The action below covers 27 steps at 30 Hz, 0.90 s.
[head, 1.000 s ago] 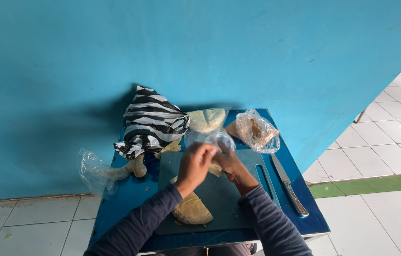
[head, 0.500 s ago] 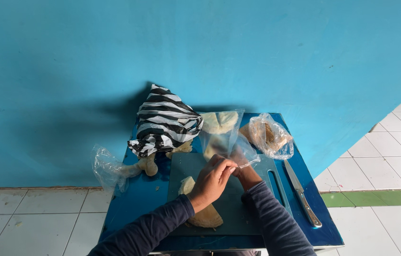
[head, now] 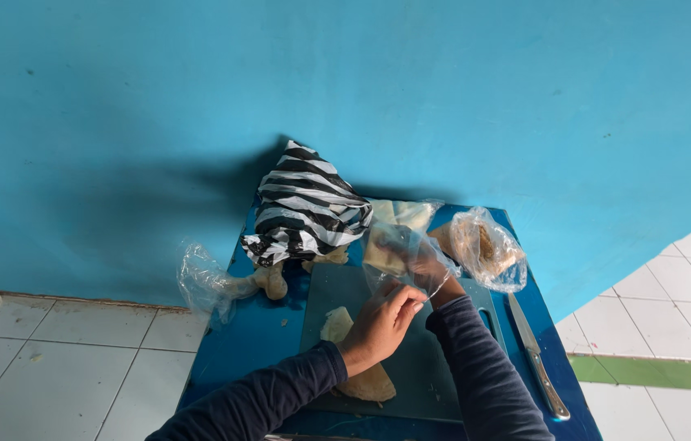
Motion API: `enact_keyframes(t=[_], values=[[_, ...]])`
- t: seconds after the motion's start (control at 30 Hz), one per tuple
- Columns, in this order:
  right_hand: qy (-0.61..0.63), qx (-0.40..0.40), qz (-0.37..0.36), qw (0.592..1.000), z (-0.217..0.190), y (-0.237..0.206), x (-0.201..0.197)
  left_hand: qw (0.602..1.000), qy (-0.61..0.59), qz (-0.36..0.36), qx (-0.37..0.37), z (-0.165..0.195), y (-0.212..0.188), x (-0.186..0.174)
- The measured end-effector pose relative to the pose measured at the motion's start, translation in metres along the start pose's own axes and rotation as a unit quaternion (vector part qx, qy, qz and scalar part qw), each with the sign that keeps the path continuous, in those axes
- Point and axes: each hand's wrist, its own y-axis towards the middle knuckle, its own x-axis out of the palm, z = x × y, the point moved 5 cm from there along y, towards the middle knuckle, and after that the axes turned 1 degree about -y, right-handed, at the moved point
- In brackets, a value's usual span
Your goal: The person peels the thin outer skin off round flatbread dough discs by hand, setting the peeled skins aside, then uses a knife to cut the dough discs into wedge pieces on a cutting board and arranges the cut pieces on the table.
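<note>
Hands meet over the board [head: 411, 367]: right hand [head: 431, 273] inside a clear bag [head: 398, 249] (fingers' state unclear), left hand [head: 378, 322] pinching its near edge, just below.

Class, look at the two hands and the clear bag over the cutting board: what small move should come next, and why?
Probably push the pale piece deeper into the clear bag: the right hand is already inside it, and the left hand holds its open edge above the cutting board.

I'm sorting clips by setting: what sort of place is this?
Probably a simple home or stall food-preparation corner: a cutting board and knife on a small blue table against a painted wall.
</note>
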Motion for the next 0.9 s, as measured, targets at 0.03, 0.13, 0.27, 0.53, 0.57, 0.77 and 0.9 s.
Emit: enact_keyframes(t=[0.03,0.13,0.27,0.53,0.57,0.77,0.9], values=[[0.175,0.165,0.016,0.97,0.015,0.001,0.005,1.0,0.003,0.0,-0.015,-0.002,0.001,-0.002],[0.213,0.068,-0.037,0.974,0.01,0.0,0.01,1.0,-0.001,0.018,0.012,0.001,0.001,-0.007],[-0.012,0.01,0.006,1.0,0.03,-0.01,-0.002,1.0,-0.02,0.0,0.01,0.0,0.001,-0.006],[-0.095,-0.142,0.003,0.985,0.03,-0.03,-0.005,1.0,-0.013,-0.012,0.022,-0.008,0.001,-0.014],[0.089,-0.062,0.052,0.993,0.038,-0.03,-0.008,1.0,-0.015,-0.017,0.017,-0.009,0.001,-0.013],[0.16,0.036,0.188,0.968,0.042,-0.022,0.016,0.999,-0.026,-0.017,0.038,-0.005,-0.002,-0.009],[0.146,0.061,0.183,0.97,0.027,-0.014,0.036,0.999,-0.017,-0.019,0.037,-0.004,-0.007,-0.015]])
